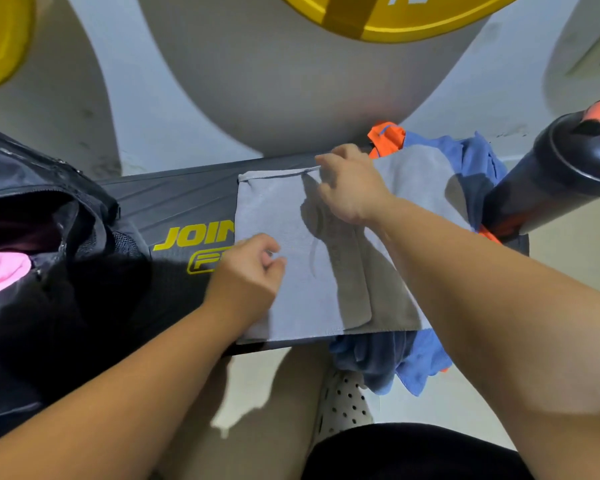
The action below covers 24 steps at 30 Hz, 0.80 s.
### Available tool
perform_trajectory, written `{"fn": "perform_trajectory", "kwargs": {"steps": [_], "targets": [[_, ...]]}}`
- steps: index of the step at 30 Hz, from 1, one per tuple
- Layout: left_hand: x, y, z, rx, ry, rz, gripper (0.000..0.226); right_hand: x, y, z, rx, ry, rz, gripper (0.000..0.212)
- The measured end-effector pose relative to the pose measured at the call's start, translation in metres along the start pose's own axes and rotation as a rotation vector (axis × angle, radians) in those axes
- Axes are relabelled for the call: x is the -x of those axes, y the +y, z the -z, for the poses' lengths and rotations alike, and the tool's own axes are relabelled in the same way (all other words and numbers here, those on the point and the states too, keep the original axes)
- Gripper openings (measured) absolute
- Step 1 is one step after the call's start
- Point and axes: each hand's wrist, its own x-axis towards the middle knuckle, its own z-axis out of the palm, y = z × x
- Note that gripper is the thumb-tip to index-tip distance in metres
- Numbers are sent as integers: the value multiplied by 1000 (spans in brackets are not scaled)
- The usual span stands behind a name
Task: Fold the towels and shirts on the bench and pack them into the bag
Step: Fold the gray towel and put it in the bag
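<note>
- While the grey towel [291, 216] is lying half-folded on the bench [174, 199], the right hand [350, 187] is pinching its far edge.
- The left hand [246, 271], fingers curled, is pressing its near side.
- The fold is likely slipping skew if either grip loosens.
- The open bag [49, 237] is waiting just left.

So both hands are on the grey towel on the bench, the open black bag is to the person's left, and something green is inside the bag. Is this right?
One detail is wrong: the thing inside the bag is pink, not green. The head view shows it. The rest holds: the left hand and the right hand are both on the grey towel on the bench, and the open black bag is to the person's left.
</note>
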Motion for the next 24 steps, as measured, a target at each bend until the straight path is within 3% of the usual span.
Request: {"fn": "perform_trajectory", "kwargs": {"steps": [3, 5, 8, 12, 16, 21, 24], "targets": [[-11, -26, 25, -153, 120, -26, 31, 2, -27, -19, 189, -112, 168, 47], [-26, -38, 31, -251, 113, -66, 36, 2, -40, -33, 232, -172, 226, 46], [-63, -40, 35, -322, 11, 0, 41, 1, -45, -51, 230, -174, 224, 54], [-116, -36, 33, -273, 71, 81, 36, 12, -37, -78, 261, -215, 153, 74], [-147, -39, 31, -295, 20, -4, 33, 19, -32, -93, 336, -157, 124, 75], [-160, -50, 33, -279, 21, -82, 15, 4, -43, -87, 346, 34, 96, 68], [-165, -50, 35, -274, 26, -100, 9, 3, -53, -94, 320, 0, 178, 71]]}}
